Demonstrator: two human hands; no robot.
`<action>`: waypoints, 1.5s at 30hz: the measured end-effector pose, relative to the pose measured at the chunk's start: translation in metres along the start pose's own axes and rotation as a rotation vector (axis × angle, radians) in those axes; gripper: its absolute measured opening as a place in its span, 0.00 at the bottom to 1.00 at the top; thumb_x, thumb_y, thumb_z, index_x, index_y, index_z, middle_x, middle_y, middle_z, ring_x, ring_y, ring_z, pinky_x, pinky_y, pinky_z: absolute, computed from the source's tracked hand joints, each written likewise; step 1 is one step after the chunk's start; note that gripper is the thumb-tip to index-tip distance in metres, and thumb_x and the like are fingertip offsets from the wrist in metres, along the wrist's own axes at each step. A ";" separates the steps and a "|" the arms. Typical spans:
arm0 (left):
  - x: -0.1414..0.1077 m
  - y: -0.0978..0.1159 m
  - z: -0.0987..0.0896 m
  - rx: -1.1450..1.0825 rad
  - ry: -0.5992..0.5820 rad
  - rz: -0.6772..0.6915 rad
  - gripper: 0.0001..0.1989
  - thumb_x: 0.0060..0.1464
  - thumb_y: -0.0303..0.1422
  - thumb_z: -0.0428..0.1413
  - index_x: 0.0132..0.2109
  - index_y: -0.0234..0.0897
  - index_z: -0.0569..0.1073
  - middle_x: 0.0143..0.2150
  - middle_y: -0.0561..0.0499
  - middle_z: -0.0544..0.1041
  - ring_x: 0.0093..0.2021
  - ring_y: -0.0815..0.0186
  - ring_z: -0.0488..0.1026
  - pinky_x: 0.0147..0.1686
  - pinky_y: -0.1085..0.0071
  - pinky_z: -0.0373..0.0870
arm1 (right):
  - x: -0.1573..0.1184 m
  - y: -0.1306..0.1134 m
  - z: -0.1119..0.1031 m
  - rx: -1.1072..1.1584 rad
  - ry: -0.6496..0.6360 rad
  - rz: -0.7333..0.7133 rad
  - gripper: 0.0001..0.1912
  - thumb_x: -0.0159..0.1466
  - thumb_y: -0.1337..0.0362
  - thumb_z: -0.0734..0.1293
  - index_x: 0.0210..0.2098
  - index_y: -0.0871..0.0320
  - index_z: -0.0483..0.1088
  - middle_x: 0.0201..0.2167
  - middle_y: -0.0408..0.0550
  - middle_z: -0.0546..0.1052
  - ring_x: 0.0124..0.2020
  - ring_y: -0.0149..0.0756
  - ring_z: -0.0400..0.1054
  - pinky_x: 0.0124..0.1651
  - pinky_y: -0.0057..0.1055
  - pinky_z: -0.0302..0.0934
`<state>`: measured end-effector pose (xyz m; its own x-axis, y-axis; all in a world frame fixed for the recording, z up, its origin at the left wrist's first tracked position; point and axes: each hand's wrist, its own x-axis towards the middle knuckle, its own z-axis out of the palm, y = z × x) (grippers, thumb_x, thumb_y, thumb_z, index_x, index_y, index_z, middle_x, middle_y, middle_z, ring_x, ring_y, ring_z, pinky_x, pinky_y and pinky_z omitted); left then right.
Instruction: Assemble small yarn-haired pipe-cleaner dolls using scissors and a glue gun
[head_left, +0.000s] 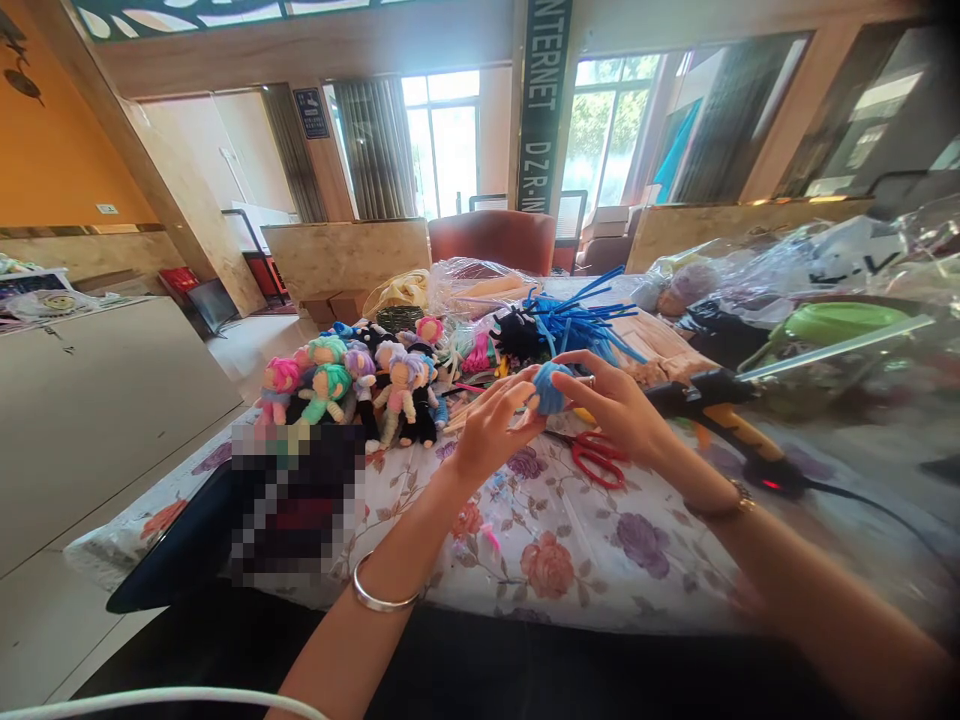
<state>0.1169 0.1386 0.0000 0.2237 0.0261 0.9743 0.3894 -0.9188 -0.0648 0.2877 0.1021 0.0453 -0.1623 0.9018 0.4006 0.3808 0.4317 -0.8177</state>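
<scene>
One blue yarn piece is held in the air above the worktop, between two hands. The left hand has its fingertips closed on one side of it, and the right hand pinches it from the other side, so both hands are clamped on the same single piece and come close together. Each wrist wears one bracelet: a silver bangle on the left, a thinner bracelet on the right. Just under the right hand lies one pair of scissors with two red handle loops. Near the right wrist there is one glue gun, with one clear stick at its back and one small red light. Beyond the hands is one bundle of blue strands, its strands too many to count. To the left stands a heap of yarn dolls; they overlap, so the total cannot be told, but at least two have mint-green hair and at least two have pale purple hair. Farther right, among clear plastic bags, sits one green container. Behind the worktop is one reddish-brown chair.
</scene>
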 end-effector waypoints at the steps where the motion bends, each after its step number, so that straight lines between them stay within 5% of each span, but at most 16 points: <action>1: 0.000 0.000 0.000 0.007 -0.003 0.028 0.23 0.48 0.23 0.59 0.50 0.38 0.63 0.50 0.43 0.77 0.50 0.63 0.75 0.47 0.69 0.76 | -0.001 -0.001 -0.001 -0.029 -0.001 -0.008 0.26 0.61 0.44 0.62 0.47 0.58 0.67 0.29 0.46 0.76 0.30 0.35 0.67 0.34 0.29 0.59; 6: -0.001 -0.001 0.000 0.037 0.002 0.103 0.23 0.48 0.23 0.59 0.51 0.37 0.63 0.50 0.40 0.77 0.51 0.62 0.74 0.48 0.67 0.75 | -0.003 -0.006 -0.002 -0.142 0.007 -0.081 0.25 0.63 0.45 0.60 0.46 0.60 0.67 0.22 0.43 0.73 0.20 0.28 0.58 0.24 0.25 0.49; 15: -0.003 0.000 -0.002 0.014 0.000 0.103 0.23 0.50 0.23 0.58 0.53 0.37 0.62 0.52 0.40 0.76 0.53 0.62 0.73 0.48 0.68 0.75 | -0.004 -0.007 -0.003 -0.239 0.018 -0.161 0.23 0.65 0.48 0.58 0.46 0.60 0.67 0.19 0.41 0.68 0.19 0.26 0.53 0.23 0.24 0.47; 29: -0.004 0.000 -0.004 0.014 -0.030 0.101 0.28 0.50 0.24 0.59 0.58 0.39 0.65 0.55 0.44 0.74 0.52 0.64 0.73 0.50 0.70 0.74 | -0.002 -0.009 -0.007 0.010 -0.050 0.009 0.26 0.57 0.43 0.65 0.44 0.59 0.68 0.22 0.42 0.73 0.17 0.24 0.56 0.21 0.23 0.45; 37: -0.006 -0.003 -0.002 0.020 -0.056 0.071 0.29 0.49 0.26 0.60 0.59 0.43 0.66 0.56 0.46 0.73 0.50 0.66 0.75 0.50 0.70 0.73 | 0.001 -0.003 -0.006 0.017 -0.025 0.023 0.25 0.57 0.43 0.65 0.40 0.59 0.69 0.23 0.44 0.75 0.27 0.34 0.70 0.31 0.27 0.61; 45: -0.006 -0.005 -0.002 0.044 -0.079 0.041 0.28 0.52 0.26 0.57 0.60 0.47 0.65 0.57 0.48 0.72 0.51 0.64 0.74 0.50 0.68 0.74 | 0.004 0.000 -0.005 0.058 -0.078 -0.015 0.28 0.64 0.42 0.55 0.45 0.58 0.69 0.37 0.49 0.75 0.38 0.37 0.70 0.39 0.31 0.68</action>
<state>0.1117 0.1426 -0.0055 0.3089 0.0213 0.9509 0.4169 -0.9016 -0.1152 0.2911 0.1060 0.0491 -0.2392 0.8931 0.3810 0.3248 0.4434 -0.8354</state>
